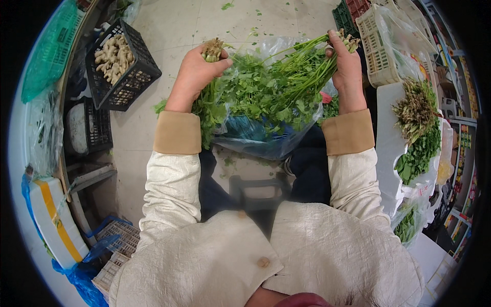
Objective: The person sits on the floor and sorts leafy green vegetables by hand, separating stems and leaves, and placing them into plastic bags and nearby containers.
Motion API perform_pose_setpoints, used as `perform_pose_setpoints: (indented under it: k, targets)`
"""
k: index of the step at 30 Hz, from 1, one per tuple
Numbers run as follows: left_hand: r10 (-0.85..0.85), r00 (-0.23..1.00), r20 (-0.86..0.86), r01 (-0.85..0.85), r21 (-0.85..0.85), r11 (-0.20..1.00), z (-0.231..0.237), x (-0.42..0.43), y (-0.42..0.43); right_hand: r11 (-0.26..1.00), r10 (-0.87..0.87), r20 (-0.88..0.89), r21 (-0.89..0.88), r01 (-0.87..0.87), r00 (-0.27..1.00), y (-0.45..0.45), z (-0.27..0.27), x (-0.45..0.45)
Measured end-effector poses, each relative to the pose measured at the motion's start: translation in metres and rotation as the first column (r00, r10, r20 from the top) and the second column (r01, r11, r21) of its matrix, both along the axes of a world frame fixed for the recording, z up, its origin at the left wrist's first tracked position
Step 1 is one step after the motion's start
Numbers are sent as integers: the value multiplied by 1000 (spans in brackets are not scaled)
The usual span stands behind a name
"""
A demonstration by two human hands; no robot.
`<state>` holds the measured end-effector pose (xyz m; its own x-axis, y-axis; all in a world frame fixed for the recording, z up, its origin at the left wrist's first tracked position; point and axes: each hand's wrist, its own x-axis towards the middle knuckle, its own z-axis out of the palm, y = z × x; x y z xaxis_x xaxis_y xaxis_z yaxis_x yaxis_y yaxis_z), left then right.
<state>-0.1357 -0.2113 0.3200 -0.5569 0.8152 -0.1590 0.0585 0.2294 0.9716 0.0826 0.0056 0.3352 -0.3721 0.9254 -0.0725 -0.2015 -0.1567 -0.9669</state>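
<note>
My left hand [205,67] grips a bunch of leafy green herbs, likely coriander, by its stems just below the roots [213,48]. The leaves of that bunch [209,111] hang down past my wrist. On the other side, my right hand [345,63] holds the root ends of a second bunch, its long stems [314,69] slanting down to the left. Between the hands lies a heap of the same green leaves [264,88]. It rests in a clear plastic bag [264,147] in front of my knees; the lower part of the heap is hidden.
Left, a black crate [132,82] holds ginger [114,57]. A white foam box [57,222] with yellow tape stands nearer. To the right, tied greens [420,153] with roots lie on white foam [389,153], beside a cream crate [378,46]. Leaf scraps [227,5] dot the tiled floor.
</note>
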Motion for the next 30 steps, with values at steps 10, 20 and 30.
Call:
perform_pose_setpoints:
  k: [10,20,30]
  targets:
    - [-3,1000,20,4,-63,998,-4,-1,0,999,-12,-53,-35,10,999,2,-3,2]
    - [-178,984,14,179,-70,981,-3,17,8,994,107,62,26,-109,992,-15,-4,-9]
    - [-171,963,208,142,149,979,10,56,19,942,276,193,141,-305,942,-70,5,-37]
